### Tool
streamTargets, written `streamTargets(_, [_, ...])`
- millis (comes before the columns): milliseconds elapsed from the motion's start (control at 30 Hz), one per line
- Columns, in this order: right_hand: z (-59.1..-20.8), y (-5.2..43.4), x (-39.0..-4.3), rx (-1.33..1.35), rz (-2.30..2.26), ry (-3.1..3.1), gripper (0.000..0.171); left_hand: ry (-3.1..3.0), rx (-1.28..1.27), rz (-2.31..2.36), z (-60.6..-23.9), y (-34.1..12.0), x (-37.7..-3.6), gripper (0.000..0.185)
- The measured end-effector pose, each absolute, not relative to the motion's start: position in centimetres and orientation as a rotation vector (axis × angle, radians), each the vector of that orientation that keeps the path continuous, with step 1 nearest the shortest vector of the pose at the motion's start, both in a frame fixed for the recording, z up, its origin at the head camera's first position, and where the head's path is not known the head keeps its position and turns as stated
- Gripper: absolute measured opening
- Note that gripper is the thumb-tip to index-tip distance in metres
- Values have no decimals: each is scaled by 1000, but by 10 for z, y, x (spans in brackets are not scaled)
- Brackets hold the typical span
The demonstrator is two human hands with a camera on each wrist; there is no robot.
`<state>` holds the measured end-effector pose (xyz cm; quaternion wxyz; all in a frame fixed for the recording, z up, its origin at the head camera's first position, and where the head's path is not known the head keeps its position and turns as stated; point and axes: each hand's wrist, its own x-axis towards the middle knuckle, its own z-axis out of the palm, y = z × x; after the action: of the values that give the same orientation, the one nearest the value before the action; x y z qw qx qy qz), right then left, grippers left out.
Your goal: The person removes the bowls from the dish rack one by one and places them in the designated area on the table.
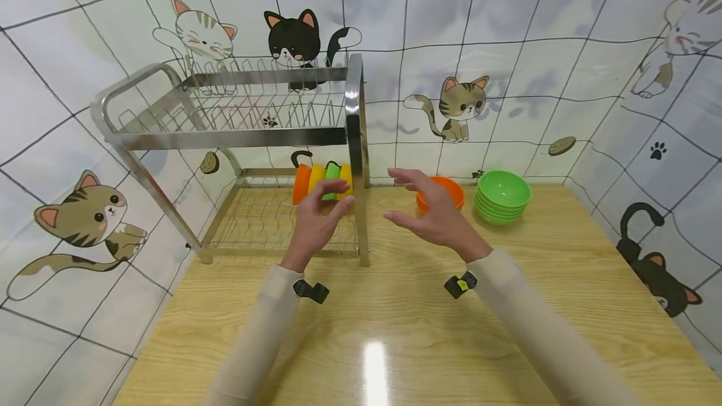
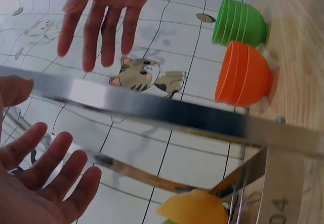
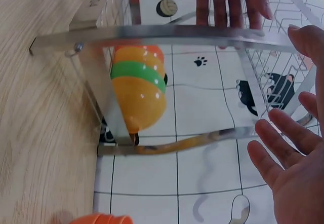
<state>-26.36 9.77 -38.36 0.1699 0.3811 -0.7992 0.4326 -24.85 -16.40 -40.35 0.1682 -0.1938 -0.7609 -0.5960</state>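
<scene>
A person's left hand (image 1: pixel 317 221) hovers with fingers straight and relaxed, its grip open and holding nothing, just in front of a row of bowls (image 1: pixel 323 182) standing on edge in the lower tier of a steel dish rack (image 1: pixel 354 143); whether the fingertips touch the bowls cannot be told. The row runs orange, yellow, green, yellow, and sits at the right end of the tier, beside the rack's front right post. The right hand (image 1: pixel 433 210) hangs open too, fingers spread, palm turned toward the left hand, gripping nothing, a little to the right of the post. Just behind it, a stack of orange bowls (image 1: pixel 447 193) rests on the wooden counter (image 1: pixel 395 331), with a stack of green bowls (image 1: pixel 503 196) beside that, farther right, near the wall. The rack's upper tier stands bare of dishes against tiled walls printed with cartoon cats.
</scene>
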Motion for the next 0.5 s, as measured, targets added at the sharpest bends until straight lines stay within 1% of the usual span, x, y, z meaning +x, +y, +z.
streamTargets(267, [-375,73,-261,1062,1387,-2216,65,-2214,-447,-1664,-401,-197,-259,50])
streamTargets(500, [-368,52,-263,1057,1494,-2175,56,-2247,-340,-1612,-402,-224,-277,65])
